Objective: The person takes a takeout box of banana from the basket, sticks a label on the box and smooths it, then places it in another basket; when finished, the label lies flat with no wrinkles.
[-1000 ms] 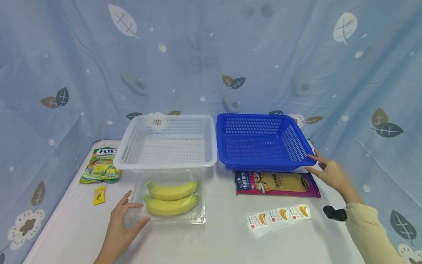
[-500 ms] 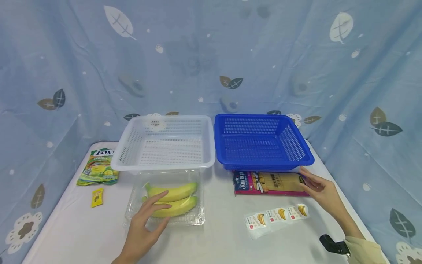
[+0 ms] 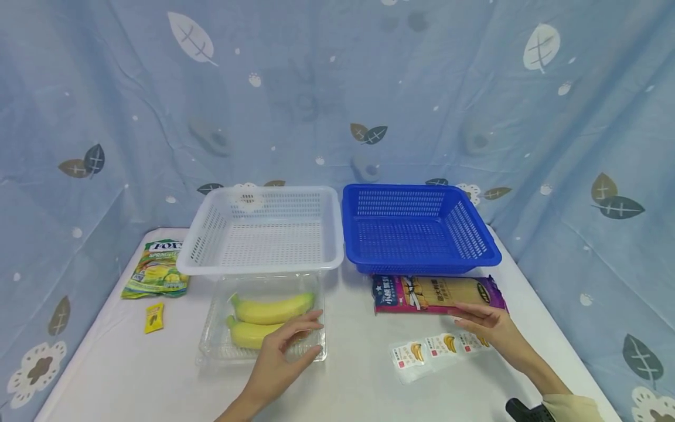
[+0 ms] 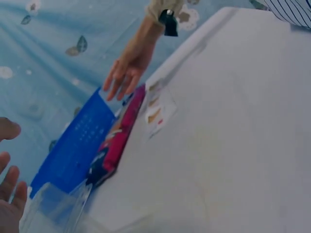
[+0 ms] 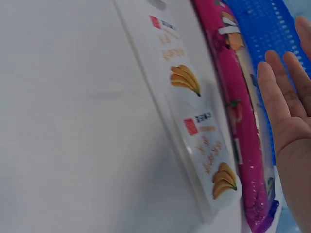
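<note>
Blue leaf-print cloth [image 3: 306, 76] hangs behind and beside a white table [image 3: 364, 387], where a white basket [image 3: 263, 269] and a blue basket [image 3: 422, 263] stand side by side. In front of the blue one lies a pasta packet [image 3: 429, 295], its long axis running left to right. Nearer the person is a banana sticker strip [image 3: 442, 346], also mostly crosswise but slanted, its right end farther from the person than its left.

From above, the right-hand grip [image 3: 498, 335] covers part of that right end, its fingers extended with nothing held. Most of the strip therefore lies left of it and a little toward the person, while the packet is just beyond; whether the fingertips touch the packet, I cannot tell. For both, the right is clearly the nearer hand.

At the near right corner of a clear plastic box [image 3: 213, 331], the left-hand grip [image 3: 276, 366] has thumb and fingers apart, with nothing between them. Two bananas [image 3: 274, 310] lie roughly parallel in the box, stems leftward, reaching left from that hand.
</note>
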Demonstrator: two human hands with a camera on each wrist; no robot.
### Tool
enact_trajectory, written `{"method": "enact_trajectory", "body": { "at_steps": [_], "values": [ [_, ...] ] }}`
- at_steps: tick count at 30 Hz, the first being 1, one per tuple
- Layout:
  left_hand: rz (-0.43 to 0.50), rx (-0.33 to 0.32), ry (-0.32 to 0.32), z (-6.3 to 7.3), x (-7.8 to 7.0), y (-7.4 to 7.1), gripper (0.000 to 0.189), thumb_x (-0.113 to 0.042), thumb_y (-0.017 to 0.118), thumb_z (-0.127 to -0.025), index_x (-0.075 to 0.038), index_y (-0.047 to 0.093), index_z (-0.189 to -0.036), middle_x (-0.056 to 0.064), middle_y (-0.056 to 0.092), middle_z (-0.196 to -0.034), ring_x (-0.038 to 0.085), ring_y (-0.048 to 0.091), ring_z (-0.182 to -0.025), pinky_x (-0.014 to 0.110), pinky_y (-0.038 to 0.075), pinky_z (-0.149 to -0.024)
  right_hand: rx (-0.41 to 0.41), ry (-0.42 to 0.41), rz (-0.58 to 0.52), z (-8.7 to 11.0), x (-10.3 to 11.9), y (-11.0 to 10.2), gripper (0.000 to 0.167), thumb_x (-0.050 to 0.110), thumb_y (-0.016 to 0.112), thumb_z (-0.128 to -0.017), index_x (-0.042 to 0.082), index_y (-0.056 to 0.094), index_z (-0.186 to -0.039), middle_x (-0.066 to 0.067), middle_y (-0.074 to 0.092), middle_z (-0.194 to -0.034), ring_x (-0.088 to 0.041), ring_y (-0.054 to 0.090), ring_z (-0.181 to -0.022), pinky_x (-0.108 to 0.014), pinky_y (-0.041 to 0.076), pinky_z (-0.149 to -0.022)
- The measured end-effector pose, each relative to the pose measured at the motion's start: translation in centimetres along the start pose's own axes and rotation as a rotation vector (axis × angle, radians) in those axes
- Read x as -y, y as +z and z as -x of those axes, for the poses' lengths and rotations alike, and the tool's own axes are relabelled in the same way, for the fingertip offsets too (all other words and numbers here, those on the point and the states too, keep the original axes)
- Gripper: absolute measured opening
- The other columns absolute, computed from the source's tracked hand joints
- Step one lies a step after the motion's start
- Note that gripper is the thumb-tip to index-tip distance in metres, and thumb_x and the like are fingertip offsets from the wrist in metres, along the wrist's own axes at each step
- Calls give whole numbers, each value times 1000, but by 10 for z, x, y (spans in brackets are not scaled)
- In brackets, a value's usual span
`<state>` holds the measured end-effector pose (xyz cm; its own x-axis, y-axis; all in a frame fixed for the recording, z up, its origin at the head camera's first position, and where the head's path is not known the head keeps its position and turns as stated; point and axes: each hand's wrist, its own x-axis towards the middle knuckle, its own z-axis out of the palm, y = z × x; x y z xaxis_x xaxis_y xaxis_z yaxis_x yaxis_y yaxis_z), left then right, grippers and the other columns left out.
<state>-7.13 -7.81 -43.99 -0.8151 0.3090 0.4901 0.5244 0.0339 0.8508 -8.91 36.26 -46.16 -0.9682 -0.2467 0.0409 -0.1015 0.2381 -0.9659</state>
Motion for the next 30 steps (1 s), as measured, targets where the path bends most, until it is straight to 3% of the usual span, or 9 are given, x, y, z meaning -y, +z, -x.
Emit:
{"method": "enact_trajectory", "body": {
  "at_steps": [5,12,20,23,30],
  "values": [
    [74,57,-83,-4,0,21,29,-8,71,-86,-5,64,-114,11,59,-131,20,55,-121,33,51,-93,84,34,-69,2,-4,8,39,-1,55,-95,-11,48,-132,-8,63,-126,-14,61,-113,-22,51,-89],
    [211,127,-263,-15,0,52,36,-9,74,-84,-3,65,-118,6,60,-131,18,57,-118,32,49,-95,197,92,-199,2,-7,16,38,-2,50,-97,-7,47,-135,2,64,-125,-11,59,-115,-22,49,-92],
    [316,128,-433,-36,16,100,37,-2,74,-80,0,66,-117,14,65,-119,35,60,-111,33,50,-94,272,113,-303,0,-11,18,39,-5,46,-97,-8,45,-136,2,59,-132,-9,56,-119,-24,48,-94],
    [291,134,-459,-41,27,116,36,0,76,-78,0,67,-113,15,67,-115,36,62,-108,29,52,-91,298,108,-319,-1,-13,20,39,-6,46,-97,-11,42,-135,4,57,-135,-9,55,-121,-26,48,-95],
    [146,167,-484,-47,51,143,39,3,83,-67,-1,72,-104,8,71,-104,14,66,-87,19,54,-77,320,136,-342,-3,-13,23,40,-6,50,-95,-10,44,-135,1,57,-135,-12,55,-121,-26,48,-95]
  ]
}}
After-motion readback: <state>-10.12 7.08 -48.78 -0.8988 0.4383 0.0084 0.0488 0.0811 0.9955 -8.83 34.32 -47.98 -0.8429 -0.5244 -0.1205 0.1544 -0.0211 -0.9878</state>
